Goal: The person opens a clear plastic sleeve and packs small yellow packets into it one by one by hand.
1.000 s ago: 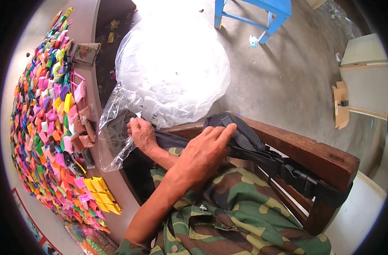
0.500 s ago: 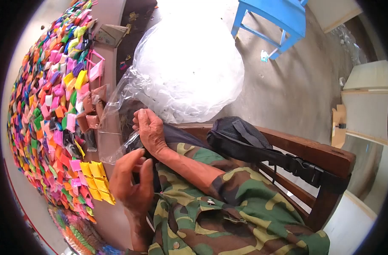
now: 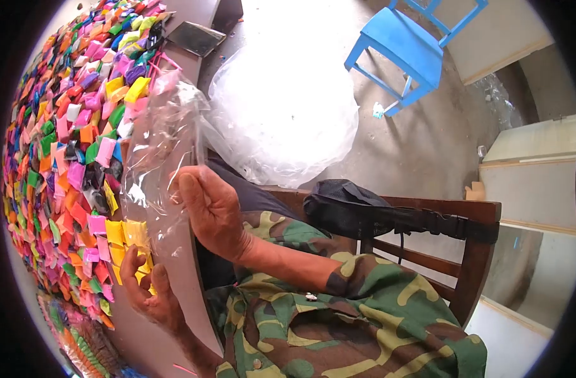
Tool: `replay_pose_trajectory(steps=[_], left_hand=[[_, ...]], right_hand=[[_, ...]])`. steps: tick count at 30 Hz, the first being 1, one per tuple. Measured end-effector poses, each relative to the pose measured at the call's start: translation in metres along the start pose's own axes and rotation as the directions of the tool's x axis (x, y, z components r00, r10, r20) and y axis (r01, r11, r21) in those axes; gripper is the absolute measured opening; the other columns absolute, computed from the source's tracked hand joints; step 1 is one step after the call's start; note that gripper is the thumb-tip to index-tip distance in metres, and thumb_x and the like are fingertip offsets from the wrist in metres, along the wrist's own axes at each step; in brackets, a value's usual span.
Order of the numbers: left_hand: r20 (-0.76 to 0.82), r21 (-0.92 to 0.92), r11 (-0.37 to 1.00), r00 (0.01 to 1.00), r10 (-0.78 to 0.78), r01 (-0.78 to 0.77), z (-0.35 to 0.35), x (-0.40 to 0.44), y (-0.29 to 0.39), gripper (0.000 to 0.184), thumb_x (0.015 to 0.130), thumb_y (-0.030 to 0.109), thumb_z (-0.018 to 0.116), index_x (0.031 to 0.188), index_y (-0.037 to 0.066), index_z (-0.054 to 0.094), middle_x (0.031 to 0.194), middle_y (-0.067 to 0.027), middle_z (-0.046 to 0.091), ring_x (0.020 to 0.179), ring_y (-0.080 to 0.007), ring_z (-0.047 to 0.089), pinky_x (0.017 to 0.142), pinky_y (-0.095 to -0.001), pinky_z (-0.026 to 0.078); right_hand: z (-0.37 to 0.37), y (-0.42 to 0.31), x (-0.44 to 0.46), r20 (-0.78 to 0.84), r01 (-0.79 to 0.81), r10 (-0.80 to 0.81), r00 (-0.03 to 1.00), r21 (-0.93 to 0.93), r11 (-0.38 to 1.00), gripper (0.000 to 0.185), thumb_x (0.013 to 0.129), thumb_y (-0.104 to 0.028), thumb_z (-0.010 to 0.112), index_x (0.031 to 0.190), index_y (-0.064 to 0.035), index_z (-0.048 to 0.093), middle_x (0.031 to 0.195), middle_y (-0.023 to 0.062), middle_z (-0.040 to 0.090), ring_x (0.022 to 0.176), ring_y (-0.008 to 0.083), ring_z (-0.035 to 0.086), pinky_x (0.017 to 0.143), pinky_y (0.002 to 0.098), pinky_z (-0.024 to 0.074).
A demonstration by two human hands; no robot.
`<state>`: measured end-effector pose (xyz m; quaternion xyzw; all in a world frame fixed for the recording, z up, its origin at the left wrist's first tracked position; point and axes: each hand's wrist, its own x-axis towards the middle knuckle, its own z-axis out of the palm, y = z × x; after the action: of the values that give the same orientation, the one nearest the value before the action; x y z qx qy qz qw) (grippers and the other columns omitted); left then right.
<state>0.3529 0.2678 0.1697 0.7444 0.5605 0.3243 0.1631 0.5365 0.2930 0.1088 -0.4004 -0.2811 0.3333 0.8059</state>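
One mauve tabletop (image 3: 133, 331): runs down the left side, mostly buried under a pile of multicoloured packets (image 3: 73, 157).
Grey floor (image 3: 389, 145): blue chair (image 3: 401, 44) at the far right, big puffy white bag (image 3: 281, 120) far-middle, slatted wooden seat (image 3: 480, 271) near right with a black pouch (image 3: 344, 208) strapped on.
Edges/room: a strip of tabletop shows between pile and edge; floor stretches between blue chair and wooden seat.
Clear plastic bag (image 3: 162, 138): thin, crinkly, shiny, hanging over the table's edge area.
Right hand (image 3: 212, 214): fingers pinched on that bag.
Yellow packets (image 3: 116, 233): glossy, in rows, near end of pile.
Left hand (image 3: 152, 296): half-curled, thumb apart, right at them; can't tell if touching.
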Motion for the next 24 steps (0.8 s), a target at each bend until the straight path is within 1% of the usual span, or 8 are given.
replay_pose_trajectory(steps=[2,8,9,10,12,17,20,24], left_hand=[[0.0,-0.049,0.998,0.999,-0.049,0.049,-0.004,-0.005,-0.012,0.061,0.095,0.031,0.079,0.145,0.005,0.058,0.13,-0.0089,0.063,0.106,-0.0187,0.062,0.075,-0.0271,0.052],[-0.011,-0.18,0.946,0.961,-0.275,0.268,-0.029,-0.027,-0.035,0.083,0.077,0.003,0.087,0.151,0.004,0.05,0.141,-0.0078,0.058,0.097,-0.0138,0.063,0.069,-0.0228,0.052],[-0.021,-0.154,0.966,0.977,-0.214,0.209,-0.035,-0.031,-0.039,0.088,0.072,0.002,0.09,0.151,0.005,0.051,0.147,-0.0109,0.056,0.094,-0.0147,0.065,0.067,-0.0231,0.054],[-0.031,-0.126,0.981,0.988,-0.153,0.148,-0.041,-0.035,-0.042,0.093,0.067,0.002,0.093,0.151,0.006,0.053,0.152,-0.0141,0.055,0.092,-0.0156,0.068,0.065,-0.0235,0.055],[-0.05,-0.029,0.999,0.999,0.02,-0.022,-0.054,-0.039,-0.049,0.103,0.062,0.016,0.102,0.152,0.008,0.053,0.156,-0.0184,0.053,0.089,-0.0197,0.069,0.061,-0.0258,0.057],[-0.226,0.111,0.993,0.974,-0.007,0.033,-0.079,-0.058,-0.053,0.045,0.083,0.001,0.086,0.125,0.009,0.071,0.135,-0.0162,0.067,0.085,-0.0225,0.073,0.068,-0.0325,0.062],[-0.339,0.236,0.972,0.935,0.1,-0.019,-0.107,-0.075,-0.068,0.034,0.084,-0.003,0.082,0.115,0.007,0.074,0.124,-0.0153,0.072,0.086,-0.0262,0.074,0.071,-0.0352,0.063],[-0.384,0.223,0.972,0.923,0.021,0.071,-0.129,-0.095,-0.075,0.025,0.085,-0.007,0.078,0.107,0.004,0.075,0.115,-0.0144,0.075,0.09,-0.0304,0.075,0.075,-0.0367,0.063]], right_hand=[[0.014,-0.004,-0.005,0.072,0.036,-0.034,0.997,-0.026,0.999,0.022,0.113,-0.018,0.053,0.11,0.0011,0.064,0.093,0.0024,0.062,0.085,0.0085,0.059,0.078,0.0244,0.0503],[0.052,0.002,-0.023,0.266,0.049,-0.021,0.964,-0.096,0.994,0.019,0.112,-0.012,0.053,0.115,0.0026,0.065,0.099,0.0053,0.065,0.093,0.0107,0.06,0.083,0.0262,0.0508],[0.058,0.011,-0.03,0.269,-0.024,0.041,0.962,-0.065,0.998,0.016,0.107,-0.005,0.057,0.118,0.0025,0.065,0.101,0.0173,0.065,0.089,0.0297,0.067,0.08,0.0379,0.0534],[0.061,0.013,-0.032,0.323,-0.015,0.058,0.945,-0.133,0.991,0.018,0.107,-0.006,0.058,0.12,0.0035,0.065,0.103,0.0155,0.066,0.092,0.0268,0.067,0.082,0.0369,0.0541],[0.084,0.004,-0.045,0.285,-0.313,0.31,0.907,-0.035,0.949,0.02,0.112,-0.012,0.054,0.121,0.0021,0.066,0.105,0.005,0.067,0.096,0.012,0.064,0.083,0.0287,0.0541],[0.13,0.001,-0.061,0.341,-0.487,0.476,0.811,-0.058,0.871,0.03,0.114,-0.028,0.053,0.117,-0.003,0.069,0.102,0.0035,0.071,0.093,0.0135,0.072,0.078,0.0277,0.0579],[0.15,0.004,-0.078,0.38,-0.593,0.586,0.716,-0.111,0.797,0.032,0.113,-0.03,0.055,0.124,-0.0036,0.069,0.109,0.0048,0.072,0.095,0.016,0.073,0.079,0.0292,0.0598],[0.174,0.011,-0.094,0.403,-0.716,0.699,0.592,-0.137,0.685,0.032,0.112,-0.029,0.057,0.129,-0.0047,0.068,0.114,0.0067,0.072,0.102,0.0191,0.074,0.083,0.0308,0.0607]])
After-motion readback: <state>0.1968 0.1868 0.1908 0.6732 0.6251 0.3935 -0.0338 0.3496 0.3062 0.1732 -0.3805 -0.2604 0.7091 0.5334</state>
